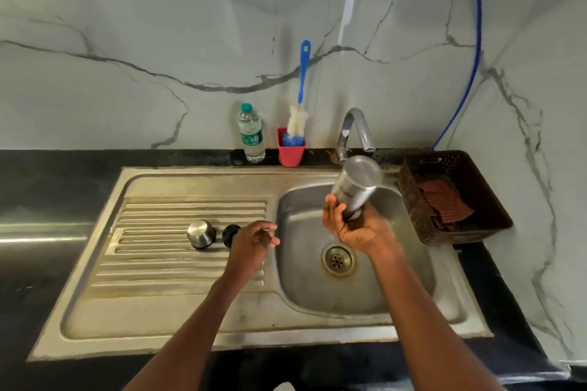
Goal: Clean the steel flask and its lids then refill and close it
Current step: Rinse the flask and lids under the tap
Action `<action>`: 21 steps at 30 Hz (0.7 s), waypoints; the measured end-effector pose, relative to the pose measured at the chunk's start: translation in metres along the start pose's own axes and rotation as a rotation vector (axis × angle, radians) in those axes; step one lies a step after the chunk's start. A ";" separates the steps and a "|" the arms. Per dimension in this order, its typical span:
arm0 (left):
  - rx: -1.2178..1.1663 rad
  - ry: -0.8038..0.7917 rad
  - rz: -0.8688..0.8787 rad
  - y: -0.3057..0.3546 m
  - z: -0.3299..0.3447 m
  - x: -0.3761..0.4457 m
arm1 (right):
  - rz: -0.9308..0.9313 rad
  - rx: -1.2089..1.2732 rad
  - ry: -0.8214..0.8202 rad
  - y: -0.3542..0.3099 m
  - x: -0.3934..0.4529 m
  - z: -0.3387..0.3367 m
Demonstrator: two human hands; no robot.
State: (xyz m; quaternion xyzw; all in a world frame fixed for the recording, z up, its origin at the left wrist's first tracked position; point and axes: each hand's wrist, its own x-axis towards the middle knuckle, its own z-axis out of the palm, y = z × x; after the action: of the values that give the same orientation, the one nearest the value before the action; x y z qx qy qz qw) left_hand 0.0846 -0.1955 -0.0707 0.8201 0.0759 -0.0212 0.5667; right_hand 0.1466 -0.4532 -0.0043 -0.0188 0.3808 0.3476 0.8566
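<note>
I hold the flask in my right hand under the tap, apparently rinsing; left hand loosely curled, empty; lids likely next.

Soft even overhead light, glare streak on the steel counter at left, wide-angle bowing at edges, flask slightly motion-blurred

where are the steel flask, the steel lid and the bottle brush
steel flask (357, 187), head view, on the middle of its shiny body above the gripping hand
steel lid (201, 233), head view, on its domed top
bottle brush (298, 123), head view, on its white bristles above the red cup
</note>
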 end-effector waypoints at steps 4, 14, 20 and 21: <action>-0.152 -0.064 0.040 0.006 -0.020 -0.008 | -0.060 0.083 0.129 0.018 0.023 -0.015; -0.302 0.013 0.153 0.013 -0.091 -0.001 | -0.275 -0.134 0.308 0.058 0.072 -0.016; -0.294 0.263 0.067 -0.020 -0.156 0.017 | -0.324 -0.445 0.298 0.111 0.076 0.017; -0.289 0.292 0.041 -0.030 -0.167 0.019 | -0.354 -0.491 0.285 0.122 0.078 0.028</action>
State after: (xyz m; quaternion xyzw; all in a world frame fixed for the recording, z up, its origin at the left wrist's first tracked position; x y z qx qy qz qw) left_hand 0.0907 -0.0276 -0.0413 0.7261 0.1429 0.1206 0.6616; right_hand 0.1267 -0.3074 -0.0084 -0.3387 0.3924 0.2688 0.8118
